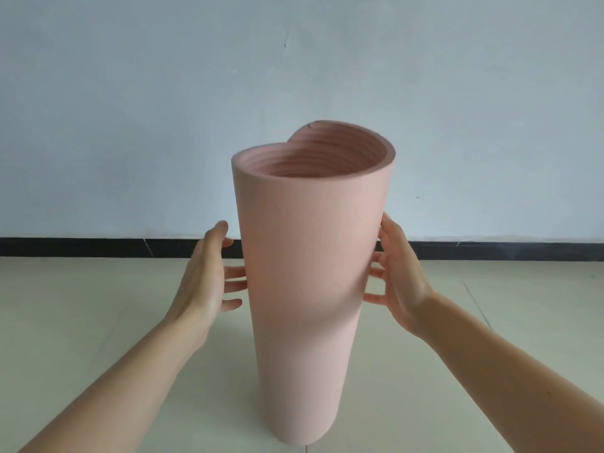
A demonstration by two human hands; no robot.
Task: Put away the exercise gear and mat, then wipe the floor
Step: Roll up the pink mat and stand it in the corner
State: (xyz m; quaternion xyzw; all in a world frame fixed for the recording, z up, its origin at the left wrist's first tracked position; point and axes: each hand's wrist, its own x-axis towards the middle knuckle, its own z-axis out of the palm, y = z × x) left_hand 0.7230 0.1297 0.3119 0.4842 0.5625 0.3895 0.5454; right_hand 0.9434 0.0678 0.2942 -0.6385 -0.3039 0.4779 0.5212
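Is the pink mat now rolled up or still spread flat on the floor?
Rolled up. The pink mat stands on end on the floor as a tube, with spiral layers visible inside its open top.

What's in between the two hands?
The rolled pink mat, standing on end on the floor, fills the gap between the left hand and right hand in the head view.

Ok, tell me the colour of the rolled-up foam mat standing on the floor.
Pale pink all over, clearest in the head view: the rolled foam mat.
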